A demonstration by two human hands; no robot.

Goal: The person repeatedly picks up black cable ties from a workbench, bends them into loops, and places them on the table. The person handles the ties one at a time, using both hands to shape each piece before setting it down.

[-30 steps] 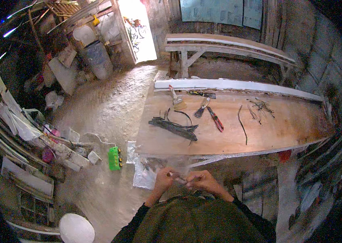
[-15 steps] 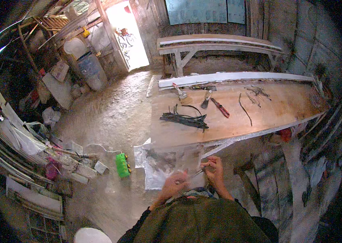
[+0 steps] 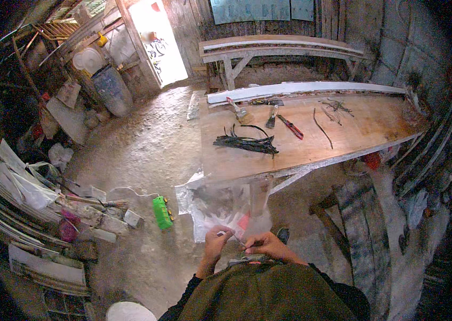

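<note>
In front of my body, both hands work close together at a thin, narrow piece; its kind is too small to make out. My left hand pinches with its fingers at one end. My right hand is closed at the other end, thumb and forefinger pressed together. Past them, a bundle of black strips lies on the wooden tabletop. Around it rest a paintbrush, a putty knife, a red-and-black hand tool, a single dark strip and several thin scraps.
White plastic sheeting lies on the floor below the table's near corner. A green power strip with a white cord sits to its left. Boards stand at right, a long bench behind, and piled materials along the left.
My left hand has risen a little and turned fingers-up. My right hand has come down and inward, closer to the left. The whole view has shifted slightly; the tabletop items stay put.
</note>
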